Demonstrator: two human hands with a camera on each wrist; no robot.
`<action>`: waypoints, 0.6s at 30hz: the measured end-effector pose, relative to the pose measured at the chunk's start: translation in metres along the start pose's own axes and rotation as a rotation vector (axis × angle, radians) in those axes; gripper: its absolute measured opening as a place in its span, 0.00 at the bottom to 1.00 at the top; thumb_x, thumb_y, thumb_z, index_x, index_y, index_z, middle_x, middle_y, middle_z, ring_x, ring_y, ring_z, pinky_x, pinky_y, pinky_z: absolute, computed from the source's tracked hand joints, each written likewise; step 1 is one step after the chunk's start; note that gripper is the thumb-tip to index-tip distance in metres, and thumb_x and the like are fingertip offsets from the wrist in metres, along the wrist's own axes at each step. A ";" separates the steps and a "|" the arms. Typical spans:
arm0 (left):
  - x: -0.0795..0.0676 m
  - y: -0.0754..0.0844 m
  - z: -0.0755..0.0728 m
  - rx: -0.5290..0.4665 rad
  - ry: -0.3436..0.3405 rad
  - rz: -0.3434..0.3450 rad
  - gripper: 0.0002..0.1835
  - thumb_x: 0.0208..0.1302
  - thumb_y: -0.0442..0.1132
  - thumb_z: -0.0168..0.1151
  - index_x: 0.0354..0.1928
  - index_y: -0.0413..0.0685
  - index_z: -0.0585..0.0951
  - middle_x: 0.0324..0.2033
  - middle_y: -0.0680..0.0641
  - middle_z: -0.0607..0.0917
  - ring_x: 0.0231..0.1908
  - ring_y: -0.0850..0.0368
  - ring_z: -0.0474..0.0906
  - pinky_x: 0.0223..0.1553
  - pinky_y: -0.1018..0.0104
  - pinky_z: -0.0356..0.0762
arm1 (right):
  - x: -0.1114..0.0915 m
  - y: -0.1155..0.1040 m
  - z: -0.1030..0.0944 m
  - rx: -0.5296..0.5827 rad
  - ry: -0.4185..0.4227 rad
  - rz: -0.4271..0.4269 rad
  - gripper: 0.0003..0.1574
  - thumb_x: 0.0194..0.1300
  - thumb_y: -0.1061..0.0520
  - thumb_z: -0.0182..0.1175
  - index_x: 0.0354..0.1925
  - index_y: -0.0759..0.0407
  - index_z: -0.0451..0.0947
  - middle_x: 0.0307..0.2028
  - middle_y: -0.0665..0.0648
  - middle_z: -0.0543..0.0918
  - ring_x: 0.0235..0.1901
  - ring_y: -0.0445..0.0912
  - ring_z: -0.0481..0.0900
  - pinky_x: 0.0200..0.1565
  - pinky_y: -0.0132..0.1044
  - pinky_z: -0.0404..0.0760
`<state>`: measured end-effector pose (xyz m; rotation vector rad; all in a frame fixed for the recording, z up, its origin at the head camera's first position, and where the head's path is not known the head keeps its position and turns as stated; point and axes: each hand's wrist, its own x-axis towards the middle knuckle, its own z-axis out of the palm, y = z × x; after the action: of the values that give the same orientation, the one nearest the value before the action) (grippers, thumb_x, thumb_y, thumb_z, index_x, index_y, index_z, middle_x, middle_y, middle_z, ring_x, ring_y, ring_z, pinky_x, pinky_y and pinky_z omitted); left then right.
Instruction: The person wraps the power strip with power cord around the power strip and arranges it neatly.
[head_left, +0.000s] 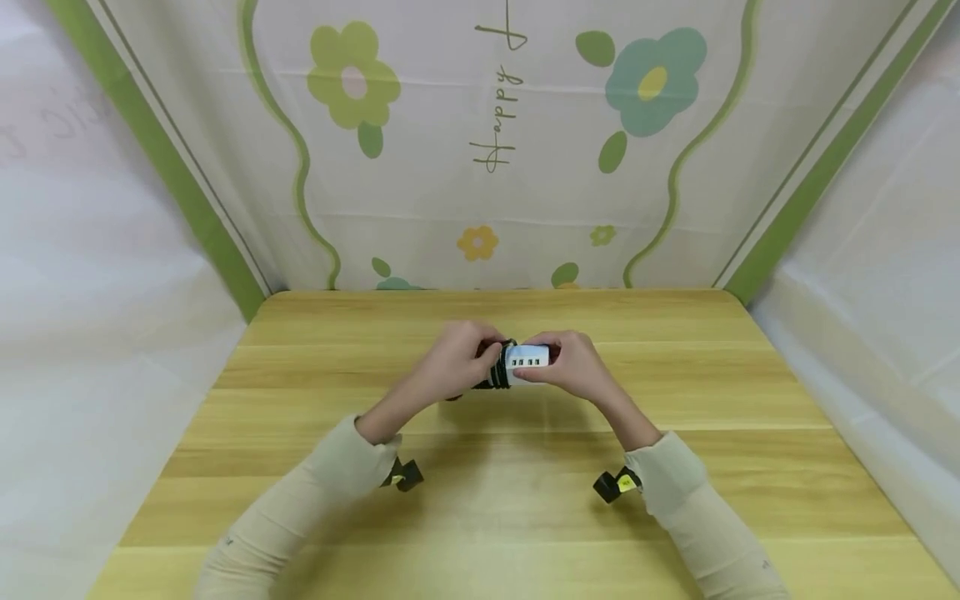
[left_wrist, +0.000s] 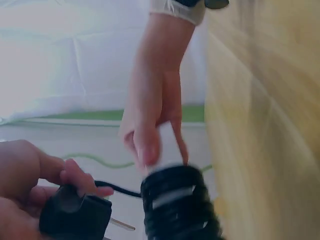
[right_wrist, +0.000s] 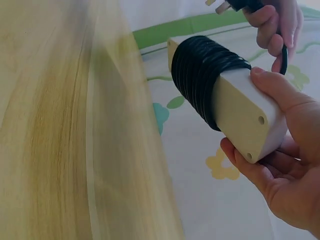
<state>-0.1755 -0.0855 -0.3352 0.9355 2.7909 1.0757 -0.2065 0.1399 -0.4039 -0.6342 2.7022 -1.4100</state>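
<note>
A white power strip with several USB ports on its face is held above the table. Black cord is wound in tight coils around its middle. My right hand grips the strip's bare end, thumb on one side and fingers on the other. In my left hand is the cord's black plug, its metal prongs pointing away from the fingers. A short length of cord runs from the left fingers to the coils. In the head view the plug is mostly hidden.
Beneath the hands lies a wooden table. A white curtain with flower prints stands at its far edge, and pale cloth walls flank both sides. Black wrist cameras hang below the sleeves.
</note>
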 end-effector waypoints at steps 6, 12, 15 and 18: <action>-0.015 -0.001 0.027 -0.211 0.008 -0.055 0.18 0.73 0.29 0.51 0.61 0.31 0.76 0.34 0.42 0.85 0.30 0.51 0.82 0.28 0.73 0.77 | 0.002 0.001 -0.001 0.021 0.084 0.039 0.27 0.52 0.45 0.77 0.46 0.56 0.86 0.38 0.58 0.88 0.29 0.47 0.82 0.29 0.37 0.81; -0.027 -0.006 0.060 -0.332 0.103 -0.080 0.20 0.69 0.25 0.57 0.62 0.30 0.74 0.46 0.38 0.84 0.49 0.44 0.82 0.49 0.64 0.83 | 0.003 0.004 -0.005 0.133 0.123 0.108 0.29 0.54 0.43 0.76 0.49 0.57 0.86 0.38 0.60 0.88 0.29 0.46 0.79 0.27 0.34 0.79; -0.029 -0.009 0.069 -0.373 0.119 -0.099 0.20 0.68 0.25 0.59 0.61 0.32 0.74 0.48 0.39 0.84 0.51 0.45 0.81 0.54 0.58 0.82 | 0.003 0.004 -0.007 0.181 0.134 0.138 0.28 0.55 0.43 0.75 0.49 0.57 0.86 0.36 0.59 0.87 0.26 0.46 0.75 0.26 0.33 0.74; -0.028 -0.014 0.074 -0.407 0.126 -0.112 0.21 0.67 0.26 0.61 0.61 0.35 0.75 0.52 0.39 0.83 0.54 0.46 0.80 0.58 0.53 0.79 | 0.003 0.002 -0.008 0.224 0.150 0.168 0.28 0.56 0.44 0.75 0.50 0.57 0.86 0.31 0.56 0.84 0.24 0.45 0.69 0.24 0.33 0.69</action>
<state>-0.1441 -0.0633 -0.4061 0.6776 2.5219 1.6465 -0.2115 0.1466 -0.4005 -0.2913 2.5742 -1.7425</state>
